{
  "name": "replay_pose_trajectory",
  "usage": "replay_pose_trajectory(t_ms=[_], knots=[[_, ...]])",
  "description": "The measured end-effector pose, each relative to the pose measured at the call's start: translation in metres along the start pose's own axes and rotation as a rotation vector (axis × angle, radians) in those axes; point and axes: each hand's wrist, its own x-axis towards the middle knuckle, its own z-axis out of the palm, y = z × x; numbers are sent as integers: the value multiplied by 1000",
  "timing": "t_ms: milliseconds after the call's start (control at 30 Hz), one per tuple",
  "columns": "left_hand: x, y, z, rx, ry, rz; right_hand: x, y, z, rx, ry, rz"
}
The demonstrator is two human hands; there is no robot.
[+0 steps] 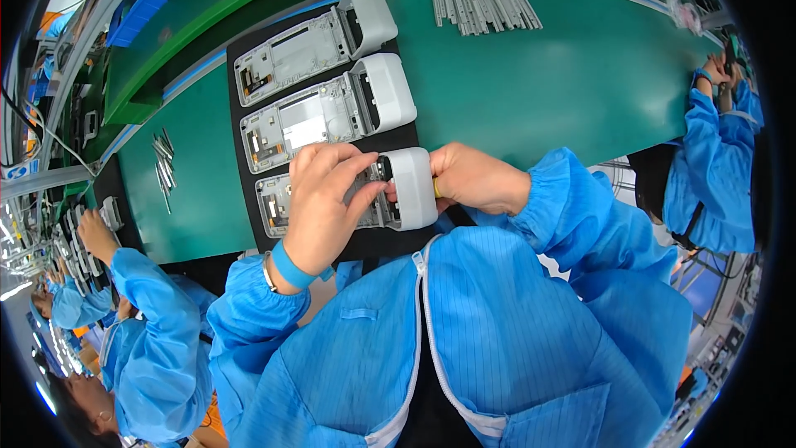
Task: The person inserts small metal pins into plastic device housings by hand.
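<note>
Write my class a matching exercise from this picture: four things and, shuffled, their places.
1. Left hand
2. Right hand
3. Larger bundle of metal strips
4. Smaller bundle of metal strips

A. Left of the black mat
B. At the right end of the nearest housing
C. By the far edge of the table
D. Over the housing's open section

1-D, 2-B, 3-C, 4-A

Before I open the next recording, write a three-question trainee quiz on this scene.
1. How many grey-white housings sit on the black mat?
2. True or false: both of the wearer's hands are at the farthest housing.
3. Which pile is larger? A: the left silvery strips; B: the right silvery strips.

Key:
1. Three.
2. False; the left hand and right hand are at the nearest housing.
3. B.
</note>
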Motion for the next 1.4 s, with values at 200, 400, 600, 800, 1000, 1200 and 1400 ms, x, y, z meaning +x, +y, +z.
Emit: replay_pose_trajectory(t_ms=[200, 400, 600, 800, 1000, 1200, 1400], knots=[[1, -4, -11, -309, -94, -170, 5, 9, -3, 20, -12, -25], [2, -13, -32, -797, -211, -509, 3, 16, -4, 123, -4, -27], [-18, -16, -32, -1248, 227, -511, -37, 10, 11, -190, 755, -679], [-12, 34, 2, -1522, 349, -436, -37, -27, 53, 231, 224, -718], [-10, 42, 12, -1574, 389, -407, -32, -25, 56, 621, 374, -725], [-16, 38, 3, -1344, 174, -290, -33, -21, 35, 493, 476, -910], [-35, 0, -29, 42, -182, -91, -33, 7, -22, 355, 477, -390]])
